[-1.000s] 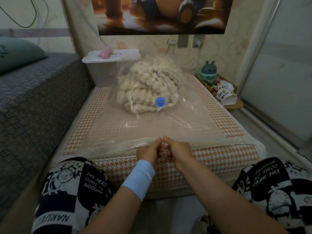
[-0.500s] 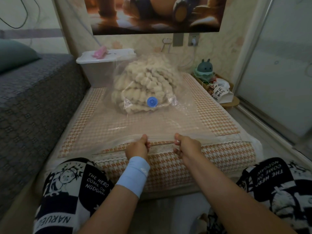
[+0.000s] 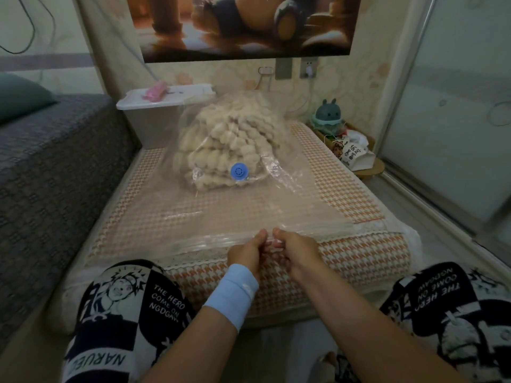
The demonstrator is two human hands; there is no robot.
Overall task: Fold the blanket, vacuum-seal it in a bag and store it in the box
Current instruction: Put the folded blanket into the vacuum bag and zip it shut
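A folded cream chunky-knit blanket lies inside a clear vacuum bag on a houndstooth-patterned cushion. A round blue valve sits on the bag in front of the blanket. At the bag's near edge, my left hand and my right hand pinch the zip strip side by side, almost touching. A white lidded storage box stands behind the blanket at the far left.
A pink object lies on the box lid. A grey bed runs along the left. A green toy and a printed bag sit at the right, beside a glass sliding door. My knees flank the cushion.
Half a second ago my hands were spread apart along the bag's zip edge; now they are together again at its middle, as they were one second ago.
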